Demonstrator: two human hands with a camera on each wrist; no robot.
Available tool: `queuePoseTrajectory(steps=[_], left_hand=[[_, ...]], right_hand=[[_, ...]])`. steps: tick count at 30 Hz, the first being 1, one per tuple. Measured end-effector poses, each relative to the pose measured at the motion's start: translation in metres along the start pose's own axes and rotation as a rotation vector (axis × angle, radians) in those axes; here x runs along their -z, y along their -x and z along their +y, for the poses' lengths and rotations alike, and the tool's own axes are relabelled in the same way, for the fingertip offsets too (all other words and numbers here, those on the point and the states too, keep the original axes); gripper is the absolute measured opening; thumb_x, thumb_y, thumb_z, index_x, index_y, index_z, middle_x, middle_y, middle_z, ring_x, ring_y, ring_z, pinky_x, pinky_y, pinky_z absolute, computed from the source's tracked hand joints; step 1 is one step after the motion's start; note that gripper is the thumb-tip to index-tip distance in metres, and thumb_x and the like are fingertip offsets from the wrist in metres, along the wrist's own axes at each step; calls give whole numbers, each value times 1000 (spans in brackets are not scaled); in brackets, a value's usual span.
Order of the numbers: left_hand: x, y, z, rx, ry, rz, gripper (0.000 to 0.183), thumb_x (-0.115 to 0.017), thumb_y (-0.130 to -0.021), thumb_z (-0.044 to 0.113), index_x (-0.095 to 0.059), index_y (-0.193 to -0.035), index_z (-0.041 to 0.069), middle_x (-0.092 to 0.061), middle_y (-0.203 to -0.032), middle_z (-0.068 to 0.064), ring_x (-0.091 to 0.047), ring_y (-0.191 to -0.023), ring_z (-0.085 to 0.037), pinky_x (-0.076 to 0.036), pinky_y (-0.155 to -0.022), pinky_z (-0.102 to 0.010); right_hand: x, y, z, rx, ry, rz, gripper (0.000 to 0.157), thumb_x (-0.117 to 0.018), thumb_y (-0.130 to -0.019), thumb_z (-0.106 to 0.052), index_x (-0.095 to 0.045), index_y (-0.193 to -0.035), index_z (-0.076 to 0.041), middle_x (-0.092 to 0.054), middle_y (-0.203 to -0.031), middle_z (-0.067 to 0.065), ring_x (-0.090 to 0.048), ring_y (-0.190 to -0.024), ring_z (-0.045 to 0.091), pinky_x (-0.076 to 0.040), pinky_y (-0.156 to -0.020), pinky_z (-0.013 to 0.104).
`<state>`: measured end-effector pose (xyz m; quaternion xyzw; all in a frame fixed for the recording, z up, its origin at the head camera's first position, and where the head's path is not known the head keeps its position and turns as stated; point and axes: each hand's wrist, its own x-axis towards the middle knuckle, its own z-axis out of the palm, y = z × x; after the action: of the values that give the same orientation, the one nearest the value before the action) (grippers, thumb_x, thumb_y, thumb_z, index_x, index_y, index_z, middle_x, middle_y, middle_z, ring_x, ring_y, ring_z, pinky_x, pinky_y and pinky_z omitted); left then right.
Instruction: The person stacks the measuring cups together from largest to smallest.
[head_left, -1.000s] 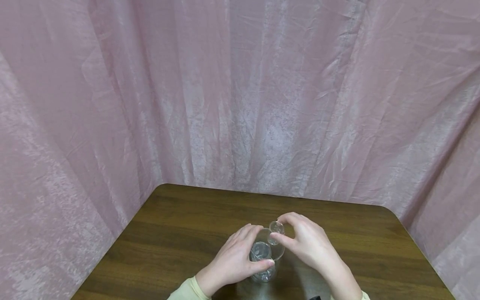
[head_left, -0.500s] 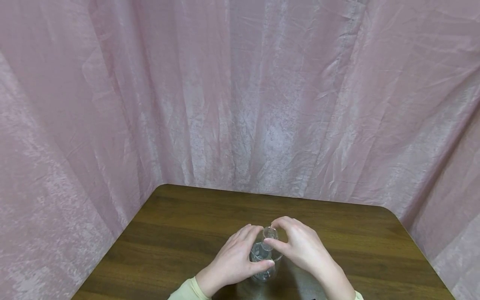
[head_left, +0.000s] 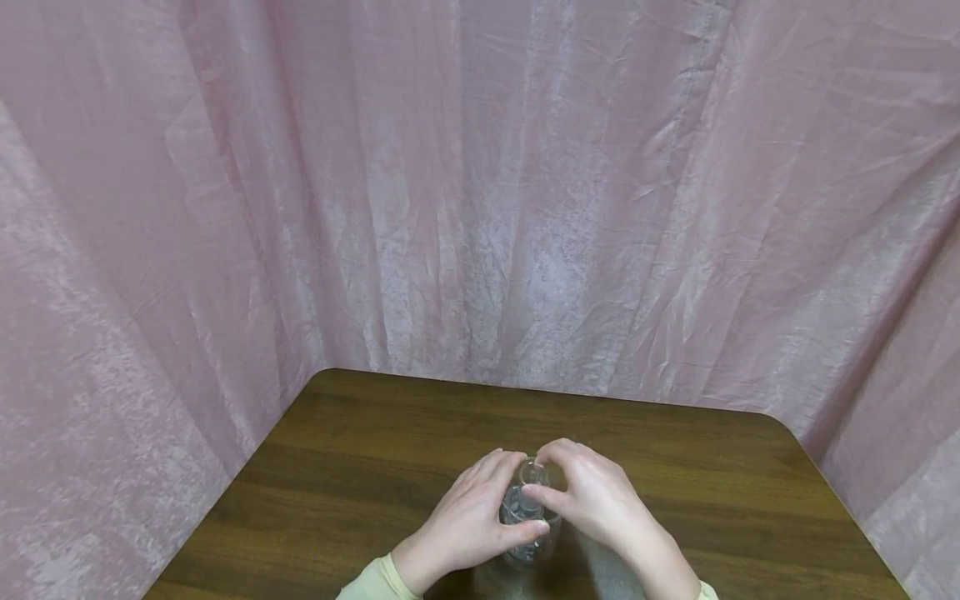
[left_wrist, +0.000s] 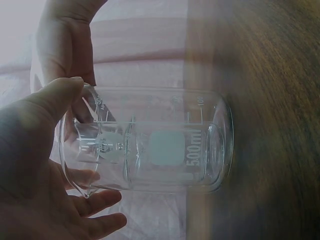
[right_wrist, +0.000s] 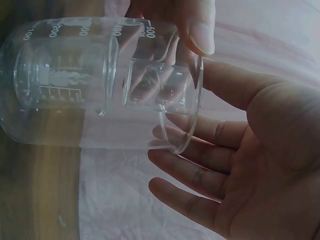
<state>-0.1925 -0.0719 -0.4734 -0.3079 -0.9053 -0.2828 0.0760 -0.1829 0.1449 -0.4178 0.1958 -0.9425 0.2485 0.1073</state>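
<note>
A clear glass beaker [left_wrist: 160, 105] marked 500ml stands upright on the table. Its rim is held by my left hand [head_left: 468, 517], the thumb on the near side and the fingers on the far side. Inside it, near the bottom, sits a smaller glass beaker [right_wrist: 65, 75] with white printing. Thumb and fingers of my right hand [head_left: 603, 504] pinch a still smaller glass beaker [head_left: 535, 472]. In the right wrist view this smallest beaker [right_wrist: 157, 87] appears within the large beaker's mouth, above the rim of the one inside.
The brown wood-grain table [head_left: 390, 442] has rounded far corners. Behind it and at both sides hang pink velvet curtains [head_left: 495, 208]. Pale yellow sleeves [head_left: 378, 581] show at the lower edge of the head view.
My right hand has moved left and nearer to me, carrying the smallest beaker from the large beaker's far right rim to its mouth. The left hand keeps its hold.
</note>
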Motion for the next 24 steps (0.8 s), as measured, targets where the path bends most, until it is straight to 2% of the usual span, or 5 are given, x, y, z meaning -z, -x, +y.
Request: queuePoseTrajectory(steps=[8,24], left_hand=[[0,0,0,-19,-1,11,78,-74,-97,68,-54,-153,18,-60,-150,-2,-50,-151,-32,-47,-117,-64],[-1,0,0,-33,-17,29,79,-77,-96,65,-56,-152,13,-61,-149,-3,-53,-148,-27,-48,-116,-61]], right_hand=[[-4,0,0,30,2,-10,29,-91,-91,-42,-77,-108,-24,-74,-117,-12,-72,-107,13,-61,-85,41],[-9,0,2,53,24,-9,30,-91,-89,-45,-78,-105,-23,-73,-118,-12,-72,-107,15,-62,-84,42]])
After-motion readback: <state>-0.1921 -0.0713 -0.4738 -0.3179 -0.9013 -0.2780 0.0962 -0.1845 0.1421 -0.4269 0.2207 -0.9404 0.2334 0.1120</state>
